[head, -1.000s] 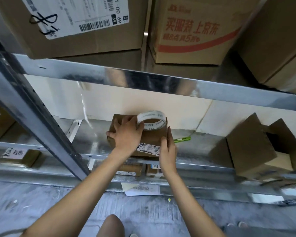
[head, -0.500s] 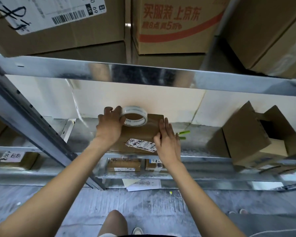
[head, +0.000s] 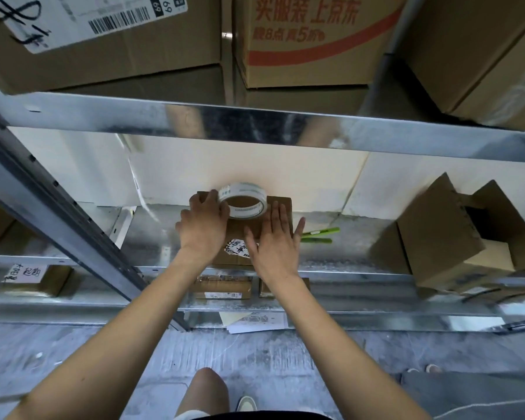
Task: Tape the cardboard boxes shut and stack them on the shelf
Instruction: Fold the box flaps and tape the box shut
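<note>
Dim even light, glare on metal shelf beam (head: 255, 128), wide-angle bowing at edges, slight blur

A small flat brown box (head: 281, 207) lay on the metal shelf (head: 152, 237), close to the pale back wall. Its flaps were down, and a white label with black writing (head: 238, 248) was stuck on its top near the front edge. A roll of white printed tape (head: 244, 203) lay flat on the far part of its top, hole upward. At the right of the same shelf, well apart, a larger brown box (head: 443, 234) stood tilted, with its flaps standing open and a pale inner panel showing.
</note>
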Tool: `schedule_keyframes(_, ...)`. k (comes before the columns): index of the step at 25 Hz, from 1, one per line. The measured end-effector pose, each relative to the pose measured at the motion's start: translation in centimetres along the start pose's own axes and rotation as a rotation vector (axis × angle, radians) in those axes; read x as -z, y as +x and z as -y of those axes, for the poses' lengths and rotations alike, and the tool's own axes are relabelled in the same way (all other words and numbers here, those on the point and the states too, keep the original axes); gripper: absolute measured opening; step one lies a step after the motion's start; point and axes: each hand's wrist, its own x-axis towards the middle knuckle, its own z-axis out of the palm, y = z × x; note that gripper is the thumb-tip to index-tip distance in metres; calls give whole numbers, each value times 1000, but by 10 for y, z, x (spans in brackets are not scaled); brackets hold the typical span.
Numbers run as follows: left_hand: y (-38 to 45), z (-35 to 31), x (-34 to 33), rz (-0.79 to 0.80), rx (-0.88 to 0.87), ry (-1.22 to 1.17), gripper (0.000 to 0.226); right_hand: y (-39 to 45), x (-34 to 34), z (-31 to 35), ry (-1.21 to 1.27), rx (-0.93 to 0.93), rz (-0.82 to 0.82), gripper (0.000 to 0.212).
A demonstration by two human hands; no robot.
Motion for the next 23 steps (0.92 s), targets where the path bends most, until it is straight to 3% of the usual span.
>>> schedule_keyframes(3, 13, 23, 25, 18, -102, -2, 20, 0, 2, -9, -36, 36, 52, 83)
schedule_keyframes(7, 9, 47, 43, -52, -157, 31, 27, -1, 4, -7, -61, 28, 60, 86)
schedule_keyframes(11, 11, 33, 24, -9, 150, -443, 30, 0, 10, -1, -82, -21, 114, 89)
schedule_keyframes(15, 12, 33, 17, 7, 168, -346, 29, 3, 12, 16, -92, -26, 183, 93)
schedule_keyframes(23, 20, 61, 37, 10, -35, -201, 15, -1, -7, 19, 7, 76, 18, 94)
